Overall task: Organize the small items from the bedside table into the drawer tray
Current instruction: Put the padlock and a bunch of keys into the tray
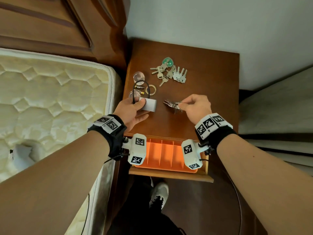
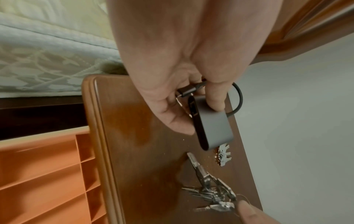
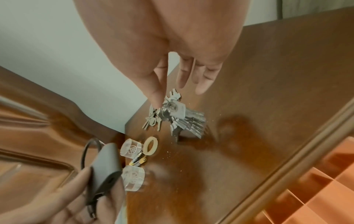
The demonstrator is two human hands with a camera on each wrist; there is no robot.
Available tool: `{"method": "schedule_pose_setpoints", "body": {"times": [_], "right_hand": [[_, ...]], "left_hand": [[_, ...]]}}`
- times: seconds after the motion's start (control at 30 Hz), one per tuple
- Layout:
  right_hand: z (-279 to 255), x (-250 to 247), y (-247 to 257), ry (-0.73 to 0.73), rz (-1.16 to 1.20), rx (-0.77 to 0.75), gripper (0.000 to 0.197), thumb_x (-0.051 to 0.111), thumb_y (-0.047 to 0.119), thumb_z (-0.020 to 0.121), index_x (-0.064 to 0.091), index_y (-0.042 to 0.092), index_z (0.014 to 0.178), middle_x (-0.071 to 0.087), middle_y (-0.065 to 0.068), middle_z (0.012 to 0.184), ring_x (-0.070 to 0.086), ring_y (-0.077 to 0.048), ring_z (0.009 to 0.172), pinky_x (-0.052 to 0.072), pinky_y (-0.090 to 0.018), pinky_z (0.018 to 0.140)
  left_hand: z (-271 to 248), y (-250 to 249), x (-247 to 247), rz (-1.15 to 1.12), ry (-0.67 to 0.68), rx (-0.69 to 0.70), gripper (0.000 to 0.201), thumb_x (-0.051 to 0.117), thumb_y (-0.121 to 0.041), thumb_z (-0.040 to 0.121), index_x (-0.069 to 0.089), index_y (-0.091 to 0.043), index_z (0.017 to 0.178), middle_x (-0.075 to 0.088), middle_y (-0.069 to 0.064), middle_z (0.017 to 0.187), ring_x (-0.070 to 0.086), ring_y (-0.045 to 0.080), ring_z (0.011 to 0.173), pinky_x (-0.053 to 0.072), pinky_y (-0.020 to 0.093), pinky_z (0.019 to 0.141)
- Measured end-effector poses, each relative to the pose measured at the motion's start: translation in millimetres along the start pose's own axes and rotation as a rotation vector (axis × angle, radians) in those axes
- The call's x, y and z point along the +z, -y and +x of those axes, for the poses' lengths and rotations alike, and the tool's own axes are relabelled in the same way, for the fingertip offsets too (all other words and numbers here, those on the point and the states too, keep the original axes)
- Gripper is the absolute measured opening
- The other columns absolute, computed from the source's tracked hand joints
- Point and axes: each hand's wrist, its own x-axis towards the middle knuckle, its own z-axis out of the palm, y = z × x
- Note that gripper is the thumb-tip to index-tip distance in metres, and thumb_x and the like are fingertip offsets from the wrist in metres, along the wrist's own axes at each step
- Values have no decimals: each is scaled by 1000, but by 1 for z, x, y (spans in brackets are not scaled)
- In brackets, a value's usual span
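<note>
My left hand grips a grey adapter block with a looped black cable, holding it just above the near left of the bedside table. The left wrist view shows the thumb and a finger clamped on the adapter, with the cable plug tucked in the palm. My right hand pinches a bunch of silver keys by its ring; the keys fan out on or just above the wood. Below the table, the orange divided tray sits in the open drawer.
A second bunch of keys with a green tag lies further back. At the left of the table lie two clear round discs, a battery and a pale ring. A mattress borders the table's left side.
</note>
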Motion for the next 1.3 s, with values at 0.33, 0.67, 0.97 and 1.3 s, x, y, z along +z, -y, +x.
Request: {"method": "schedule_pose_setpoints", "body": {"times": [0.33,0.67,0.97,1.3], "right_hand": [[-95,-58,-53,200,545,-194,15,63,5,89,61,15,77,73,-4,123,66,-27,106,44,-30,91],[-110,11,-124,210,405,353,19,57,21,92,64,11,106,67,-18,101,66,-33,93,52,-54,98],[-102,70,-183,326,330,619,37,73,35,81,69,2,99,66,-12,74,57,-23,52,42,-28,46],[-77,101,-161,317,262,496,39,71,2,78,59,6,115,72,-21,96,73,-26,72,63,-44,73]], "left_hand": [[-59,76,5,41,-11,-55,10,60,-10,96,56,-10,106,63,12,102,66,25,93,54,38,82],[-45,166,-53,478,-246,-263,11,57,-16,99,54,-10,107,62,17,108,62,16,72,57,24,49],[37,210,-69,819,-380,-158,26,64,-24,85,60,-5,102,70,20,110,70,38,96,60,47,79],[32,207,-59,1121,-387,-57,30,63,-28,91,58,-7,111,66,14,107,64,28,85,44,30,58]]}}
